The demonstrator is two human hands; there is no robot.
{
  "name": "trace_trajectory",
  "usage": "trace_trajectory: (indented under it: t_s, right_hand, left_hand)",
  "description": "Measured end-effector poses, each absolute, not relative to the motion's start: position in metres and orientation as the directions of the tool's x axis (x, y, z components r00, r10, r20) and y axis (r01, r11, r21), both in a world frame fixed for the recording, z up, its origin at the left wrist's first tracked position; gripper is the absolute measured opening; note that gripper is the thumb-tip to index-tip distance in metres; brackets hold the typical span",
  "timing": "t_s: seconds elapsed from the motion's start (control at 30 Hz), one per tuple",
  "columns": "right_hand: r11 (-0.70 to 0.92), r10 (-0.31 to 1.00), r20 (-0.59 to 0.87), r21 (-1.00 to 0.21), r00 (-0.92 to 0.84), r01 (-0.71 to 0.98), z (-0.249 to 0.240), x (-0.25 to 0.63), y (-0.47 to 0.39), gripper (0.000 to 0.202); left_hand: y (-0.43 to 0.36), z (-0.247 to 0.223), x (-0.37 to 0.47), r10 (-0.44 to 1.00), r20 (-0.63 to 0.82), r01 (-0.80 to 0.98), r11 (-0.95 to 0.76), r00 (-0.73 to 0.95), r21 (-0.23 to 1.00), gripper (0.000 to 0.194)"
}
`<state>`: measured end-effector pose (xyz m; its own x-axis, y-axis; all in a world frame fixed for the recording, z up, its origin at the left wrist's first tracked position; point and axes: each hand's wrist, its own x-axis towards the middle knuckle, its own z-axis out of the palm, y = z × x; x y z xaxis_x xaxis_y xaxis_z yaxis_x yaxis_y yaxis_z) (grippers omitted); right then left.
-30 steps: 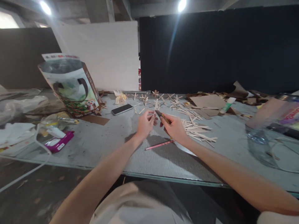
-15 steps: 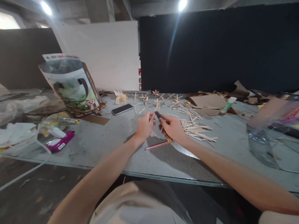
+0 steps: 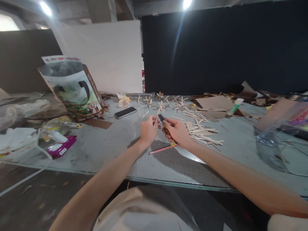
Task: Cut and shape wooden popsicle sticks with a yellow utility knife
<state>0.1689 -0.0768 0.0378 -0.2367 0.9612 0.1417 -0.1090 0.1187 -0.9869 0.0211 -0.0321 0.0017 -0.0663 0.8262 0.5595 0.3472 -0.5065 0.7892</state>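
Above the grey table, my left hand [image 3: 149, 129] is closed in a pinch on a thin wooden stick [image 3: 158, 111], whose upper end shows above the fingertips. Close beside it, my right hand [image 3: 176, 131] is wrapped round a dark tool with yellow parts, which looks like a utility knife [image 3: 161, 117]. The tool's tip points toward my left fingers; its blade is too small to make out. Below my right hand lies a pink pencil [image 3: 161, 149] on the table. A pile of flat wooden sticks [image 3: 204, 133] spreads to the right of that hand.
Small star-shaped stick pieces [image 3: 161, 105] stand at the back. A phone [image 3: 125, 112] and a tall printed bag [image 3: 72, 89] are on the left, near a purple box [image 3: 61, 147]. Cardboard [image 3: 214, 106], a glue stick [image 3: 235, 106] and a clear plastic container [image 3: 269, 150] are on the right.
The hands stay close together in nearly the same spot. The stick tip above the left fingers has shifted slightly left, and the tool's angle has changed a little.
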Motion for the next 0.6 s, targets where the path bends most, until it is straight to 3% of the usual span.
trace_trajectory:
  t_s: [0.17,0.47,0.6]
  right_hand:
    - [0.049,0.965,0.086,-0.988,-0.25,-0.147,0.039,0.167,-0.078,0.038]
    - [-0.024,0.968,0.052,-0.954,-0.244,-0.298,0.043,0.164,-0.081,0.033]
    - [0.042,0.964,0.115,-0.956,-0.238,-0.291,0.041,0.166,-0.081,0.041]
  left_hand:
    - [-0.036,0.005,0.023,0.83,0.551,0.329,-0.499,-0.085,0.802,0.012]
    - [-0.037,0.014,0.025,0.844,0.524,0.256,-0.485,-0.112,0.836,0.024]
    - [-0.03,0.012,0.021,0.887,0.447,0.173,-0.425,-0.116,0.889,0.029]
